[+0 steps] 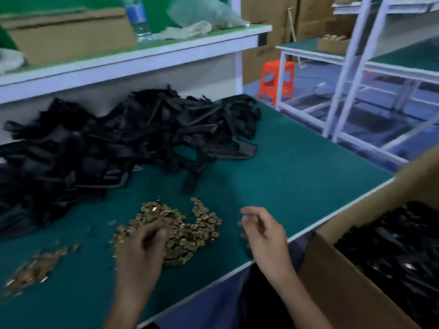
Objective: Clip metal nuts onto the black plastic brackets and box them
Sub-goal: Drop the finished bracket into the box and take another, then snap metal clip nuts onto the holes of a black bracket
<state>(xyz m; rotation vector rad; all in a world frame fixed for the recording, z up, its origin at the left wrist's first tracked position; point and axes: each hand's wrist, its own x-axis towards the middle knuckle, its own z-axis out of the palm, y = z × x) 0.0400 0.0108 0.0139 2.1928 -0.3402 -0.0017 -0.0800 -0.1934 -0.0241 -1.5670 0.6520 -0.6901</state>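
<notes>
Picking comes first: the left hand (140, 248) rests on the metal nuts (190, 230) near the bench (285, 162) edge, fingers curled into the heap, though blur hides whether one is pinched. The right hand (266, 236) hovers just beside, loosely curled, seemingly empty. Best to lift a single nut, then reach the black plastic brackets (107, 143) heaped farther back.

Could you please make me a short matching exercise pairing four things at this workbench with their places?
Things
1. heap of black plastic brackets
2. pile of brass-coloured metal nuts
3. orange plastic stool
4. clear plastic water bottle

Places
A. on the floor beyond the green table
B. on the white upper shelf
C. at the back of the table, below the shelf
D. partly under the left hand

Pairs: 1-C, 2-D, 3-A, 4-B
</notes>
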